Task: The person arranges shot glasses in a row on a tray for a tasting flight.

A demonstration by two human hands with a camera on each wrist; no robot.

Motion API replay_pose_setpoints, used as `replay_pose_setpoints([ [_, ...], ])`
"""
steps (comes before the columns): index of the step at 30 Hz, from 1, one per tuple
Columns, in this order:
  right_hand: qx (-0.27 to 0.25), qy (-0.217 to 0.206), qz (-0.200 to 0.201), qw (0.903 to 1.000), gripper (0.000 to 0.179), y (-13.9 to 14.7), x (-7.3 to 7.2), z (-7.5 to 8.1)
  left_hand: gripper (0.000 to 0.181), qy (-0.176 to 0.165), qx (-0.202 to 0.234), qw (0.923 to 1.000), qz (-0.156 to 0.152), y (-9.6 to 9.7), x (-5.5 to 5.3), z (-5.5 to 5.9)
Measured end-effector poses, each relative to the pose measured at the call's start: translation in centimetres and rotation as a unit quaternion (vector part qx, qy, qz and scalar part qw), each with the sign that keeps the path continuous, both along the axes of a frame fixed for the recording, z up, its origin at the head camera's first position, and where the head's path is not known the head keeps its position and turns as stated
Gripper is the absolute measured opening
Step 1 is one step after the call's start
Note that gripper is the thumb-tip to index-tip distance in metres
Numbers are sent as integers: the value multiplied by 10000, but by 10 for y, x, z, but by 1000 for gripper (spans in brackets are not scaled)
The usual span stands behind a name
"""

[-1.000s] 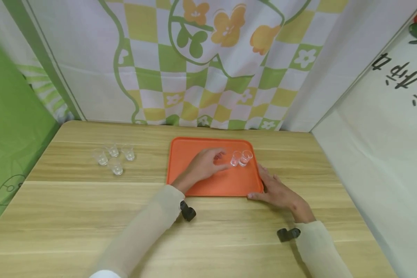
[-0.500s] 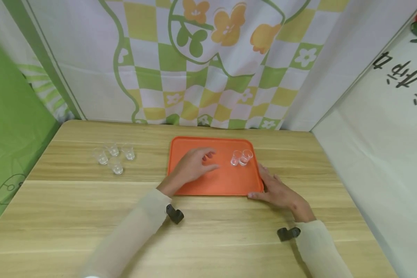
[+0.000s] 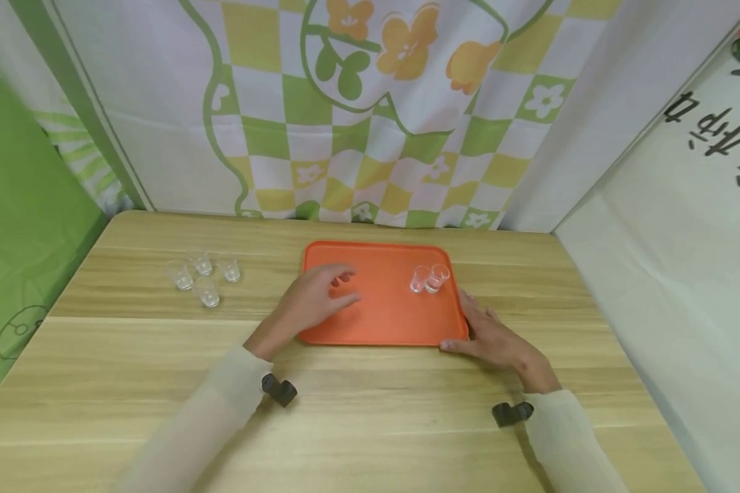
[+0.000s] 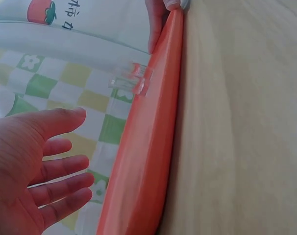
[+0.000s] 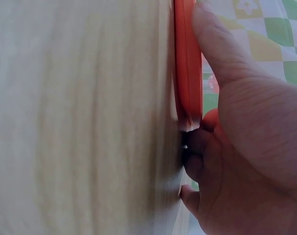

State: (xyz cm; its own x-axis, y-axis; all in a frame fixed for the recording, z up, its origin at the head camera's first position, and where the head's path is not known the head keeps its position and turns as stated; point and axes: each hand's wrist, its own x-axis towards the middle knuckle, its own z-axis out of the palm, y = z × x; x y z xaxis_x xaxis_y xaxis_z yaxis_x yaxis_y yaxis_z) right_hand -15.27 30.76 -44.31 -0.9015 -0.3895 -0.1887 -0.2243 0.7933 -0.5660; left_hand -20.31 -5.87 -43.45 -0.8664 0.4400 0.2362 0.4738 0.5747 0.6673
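An orange tray lies on the wooden table. Two small clear shot glasses stand side by side near its right edge, the left glass slightly smaller in view than the right glass. My left hand hovers over the tray's left part, thumb and fingers spread with nothing between them; the left wrist view shows the same loose fingers. At the tray's near right corner, my right hand holds the rim. Its thumb lies along the near edge, and the other fingers curl at the right side.
Several more clear shot glasses are grouped on the table's left side. A checkered curtain hangs behind the table. A white sheet with black writing borders the right, green cloth the left.
My left hand has drawn back leftward, away from the two glasses on the tray, its fingers empty throughout. The right hand stays at the tray corner, and the tray and glasses keep their places.
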Motion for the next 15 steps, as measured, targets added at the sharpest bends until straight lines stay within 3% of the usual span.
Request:
replay_pose_setpoints([
  [7, -8, 37, 49, 10000, 114, 0, -2, 0, 45, 146, -228, 9995, 130, -19, 12, 3],
  [15, -4, 43, 12, 10000, 114, 0, 0, -2, 46, 334, 175, 9991, 217, -42, 22, 13],
])
